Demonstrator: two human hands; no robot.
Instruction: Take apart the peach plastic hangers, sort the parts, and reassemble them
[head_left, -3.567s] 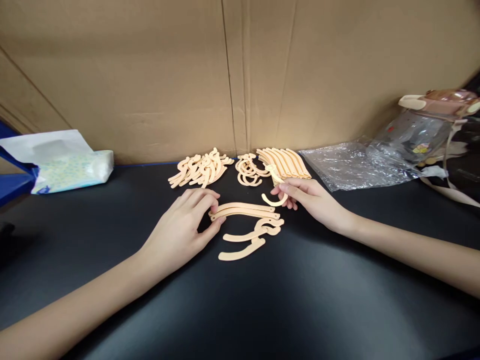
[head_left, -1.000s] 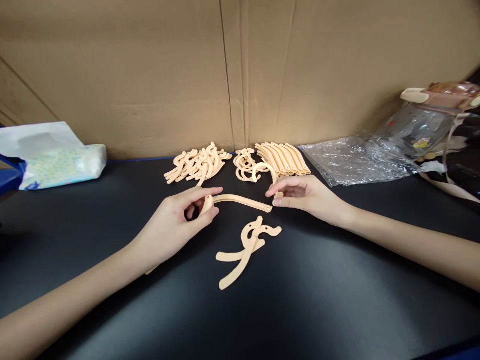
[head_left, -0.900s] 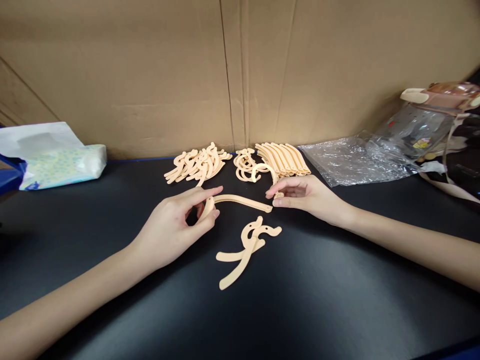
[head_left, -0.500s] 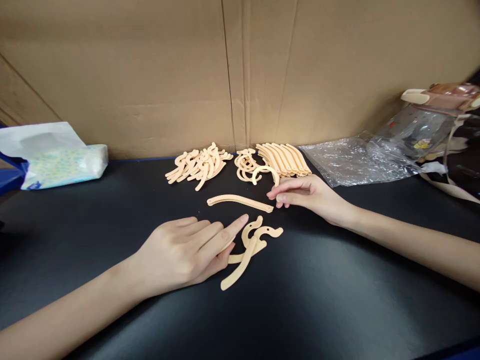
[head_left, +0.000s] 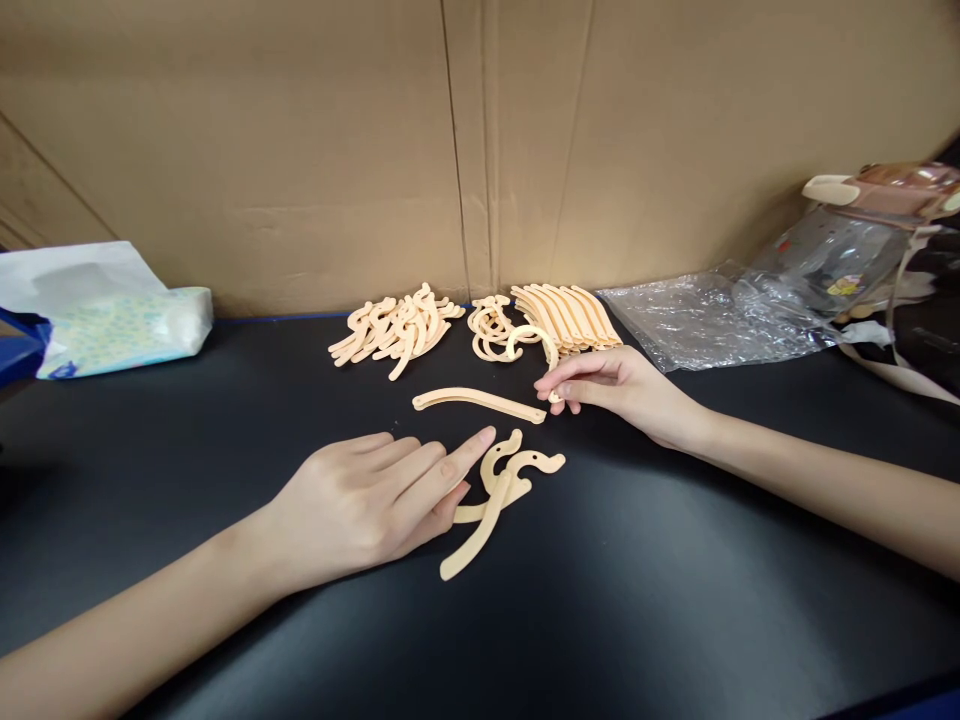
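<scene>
On the black tabletop my left hand lies flat with its fingers stretched out. Its index finger points at two crossed peach plastic pieces, and its thumb touches the end of one. A long curved peach bar lies loose between my hands. My right hand is closed in a pinch on the lower end of a C-shaped peach hook, right beside the bar's right end.
Three peach heaps sit at the back: mixed curved pieces, small hooks, stacked bars. A tissue pack lies at the left, crumpled clear plastic and a bottle at the right. A cardboard wall stands behind.
My left hand has let go of the long curved bar, which now lies flat, and has come down toward me to the crossed pieces. My right hand has kept its place with the hook.
</scene>
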